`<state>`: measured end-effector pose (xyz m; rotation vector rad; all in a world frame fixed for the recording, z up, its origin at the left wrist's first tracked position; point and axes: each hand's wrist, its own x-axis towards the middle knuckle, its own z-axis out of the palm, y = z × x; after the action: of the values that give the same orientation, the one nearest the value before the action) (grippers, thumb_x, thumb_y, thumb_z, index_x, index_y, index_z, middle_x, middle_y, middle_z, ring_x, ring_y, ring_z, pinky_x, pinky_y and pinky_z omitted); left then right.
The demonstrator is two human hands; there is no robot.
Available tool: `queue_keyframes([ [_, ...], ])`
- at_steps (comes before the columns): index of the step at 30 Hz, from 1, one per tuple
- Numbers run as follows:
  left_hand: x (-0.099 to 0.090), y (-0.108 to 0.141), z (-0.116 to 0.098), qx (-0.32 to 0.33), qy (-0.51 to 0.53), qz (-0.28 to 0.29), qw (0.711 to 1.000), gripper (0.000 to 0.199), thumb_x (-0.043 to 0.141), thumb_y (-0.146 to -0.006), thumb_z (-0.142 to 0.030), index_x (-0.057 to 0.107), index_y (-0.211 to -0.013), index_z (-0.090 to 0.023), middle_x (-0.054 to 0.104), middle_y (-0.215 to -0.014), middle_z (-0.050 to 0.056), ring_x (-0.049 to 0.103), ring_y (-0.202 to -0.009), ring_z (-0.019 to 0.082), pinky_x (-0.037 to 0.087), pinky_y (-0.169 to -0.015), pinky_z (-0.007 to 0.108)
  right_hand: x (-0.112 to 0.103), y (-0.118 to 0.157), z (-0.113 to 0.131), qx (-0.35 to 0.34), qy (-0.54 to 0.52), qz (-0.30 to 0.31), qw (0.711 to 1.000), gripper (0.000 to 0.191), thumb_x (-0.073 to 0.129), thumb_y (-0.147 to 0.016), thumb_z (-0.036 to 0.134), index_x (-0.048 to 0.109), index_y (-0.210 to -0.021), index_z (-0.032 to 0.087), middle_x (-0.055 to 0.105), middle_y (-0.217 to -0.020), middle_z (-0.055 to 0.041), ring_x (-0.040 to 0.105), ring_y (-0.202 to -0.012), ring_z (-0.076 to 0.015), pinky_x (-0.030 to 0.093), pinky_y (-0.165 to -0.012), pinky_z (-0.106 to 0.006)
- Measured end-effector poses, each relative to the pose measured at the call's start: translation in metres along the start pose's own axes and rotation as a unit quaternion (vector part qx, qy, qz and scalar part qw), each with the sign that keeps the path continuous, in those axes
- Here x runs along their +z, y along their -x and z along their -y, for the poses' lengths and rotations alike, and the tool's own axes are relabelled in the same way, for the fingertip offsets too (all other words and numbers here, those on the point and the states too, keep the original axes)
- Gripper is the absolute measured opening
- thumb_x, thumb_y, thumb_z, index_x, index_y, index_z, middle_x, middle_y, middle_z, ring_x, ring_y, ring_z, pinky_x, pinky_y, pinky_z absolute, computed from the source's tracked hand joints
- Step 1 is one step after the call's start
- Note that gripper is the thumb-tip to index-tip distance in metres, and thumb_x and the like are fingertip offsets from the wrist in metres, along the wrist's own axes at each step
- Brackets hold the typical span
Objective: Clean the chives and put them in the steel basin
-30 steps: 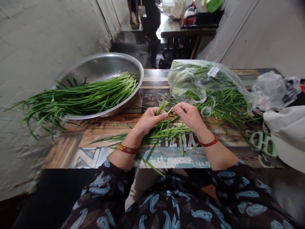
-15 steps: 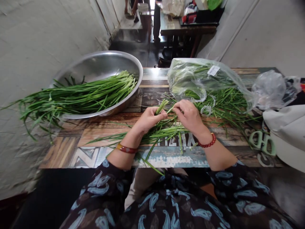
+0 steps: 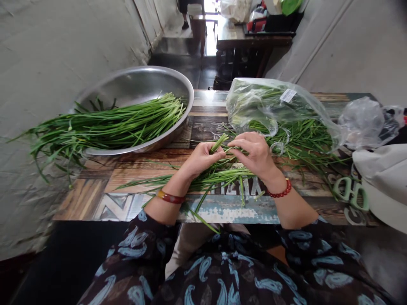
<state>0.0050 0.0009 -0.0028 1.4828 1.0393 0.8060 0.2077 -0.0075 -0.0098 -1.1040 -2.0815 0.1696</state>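
My left hand (image 3: pixel 203 159) is closed round a small bunch of green stalks (image 3: pixel 219 143), whose pale ends stick up past the thumb. Close by on its right, my right hand (image 3: pixel 252 152) pinches a thin stalk beside the bunch. Loose stalks (image 3: pixel 219 178) lie on the patterned wooden table (image 3: pixel 133 180) under and in front of both hands. At the left, a big steel bowl (image 3: pixel 127 87) holds a large heap of long green stalks (image 3: pixel 127 125), their leafy ends hanging over its rim.
Behind my right hand lies a clear plastic bag (image 3: pixel 270 95) of greens, with loose greens (image 3: pixel 305 135) beside it. Green-handled scissors (image 3: pixel 351 192), a pale cap (image 3: pixel 384 178) and a crumpled bag (image 3: pixel 362 120) are at the right. Part of a person (image 3: pixel 185 12) shows at the back.
The right fingers have shifted slightly at the bunch, and the pale stalk piece between the hands shows less. At the back, the person's dark leg near the far table is out of sight.
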Motion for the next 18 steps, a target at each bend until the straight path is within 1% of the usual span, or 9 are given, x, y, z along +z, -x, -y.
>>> queue_keyframes([
  [2,0.000,0.000,0.000,0.005,-0.001,0.001,1.000,0.029,0.071,-0.072,-0.040,0.062,-0.066,-0.013,0.052,-0.062,-0.002,0.041,-0.060,0.009,0.031,-0.058,0.023,0.004,0.001,0.001,0.001,0.011,0.017,1.000,0.015,0.061,-0.093,0.036,0.072,-0.089,0.026,0.073,-0.097,-0.0057,0.063,-0.094,-0.0232,0.043,-0.089,-0.041],
  [4,-0.001,0.000,0.001,0.013,-0.005,-0.002,1.000,0.029,0.071,-0.072,-0.040,0.061,-0.066,-0.013,0.052,-0.063,-0.002,0.041,-0.060,0.009,0.032,-0.058,0.023,0.008,0.002,0.001,0.011,-0.014,0.011,1.000,0.017,0.061,-0.093,0.035,0.072,-0.084,0.025,0.073,-0.093,-0.0057,0.063,-0.090,-0.0221,0.044,-0.087,-0.040],
  [7,-0.002,-0.001,0.000,0.033,-0.030,-0.011,0.999,0.028,0.069,-0.075,-0.039,0.060,-0.066,-0.013,0.052,-0.063,-0.002,0.042,-0.061,0.009,0.033,-0.059,0.023,0.013,0.001,0.003,0.044,-0.106,-0.018,0.993,0.018,0.061,-0.092,0.030,0.069,-0.077,0.023,0.071,-0.085,-0.0049,0.064,-0.084,-0.0194,0.047,-0.081,-0.035],
  [9,-0.002,-0.001,-0.001,0.050,-0.078,-0.021,0.996,0.026,0.067,-0.077,-0.036,0.059,-0.065,-0.014,0.051,-0.062,-0.002,0.042,-0.061,0.010,0.032,-0.059,0.023,0.017,0.000,0.005,0.087,-0.162,-0.026,0.983,0.018,0.061,-0.090,0.028,0.068,-0.074,0.022,0.070,-0.081,-0.0039,0.062,-0.079,-0.0177,0.048,-0.075,-0.033],
  [11,-0.001,-0.001,-0.001,0.072,-0.132,-0.031,0.988,0.024,0.064,-0.079,-0.032,0.058,-0.064,-0.014,0.051,-0.062,-0.002,0.043,-0.061,0.010,0.032,-0.061,0.024,0.022,0.000,0.007,0.142,-0.206,-0.024,0.968,0.015,0.063,-0.086,0.028,0.067,-0.074,0.022,0.069,-0.079,-0.0027,0.060,-0.074,-0.0161,0.047,-0.069,-0.030],
  [14,0.000,-0.002,0.000,0.107,-0.183,-0.040,0.977,0.021,0.062,-0.079,-0.026,0.057,-0.061,-0.015,0.052,-0.062,-0.002,0.045,-0.063,0.011,0.032,-0.062,0.024,0.030,0.002,0.007,0.221,-0.279,-0.029,0.934,0.014,0.066,-0.082,0.031,0.067,-0.075,0.020,0.066,-0.075,-0.0002,0.056,-0.069,-0.0134,0.045,-0.065,-0.027],
  [18,0.001,-0.004,0.002,0.127,-0.217,-0.023,0.968,0.020,0.061,-0.080,-0.022,0.059,-0.061,-0.016,0.050,-0.061,-0.002,0.045,-0.064,0.012,0.033,-0.063,0.025,0.035,0.003,0.000,0.302,-0.362,-0.047,0.881,0.025,0.065,-0.082,0.044,0.064,-0.077,0.019,0.060,-0.069,0.0021,0.051,-0.063,-0.0107,0.043,-0.061,-0.024],
])
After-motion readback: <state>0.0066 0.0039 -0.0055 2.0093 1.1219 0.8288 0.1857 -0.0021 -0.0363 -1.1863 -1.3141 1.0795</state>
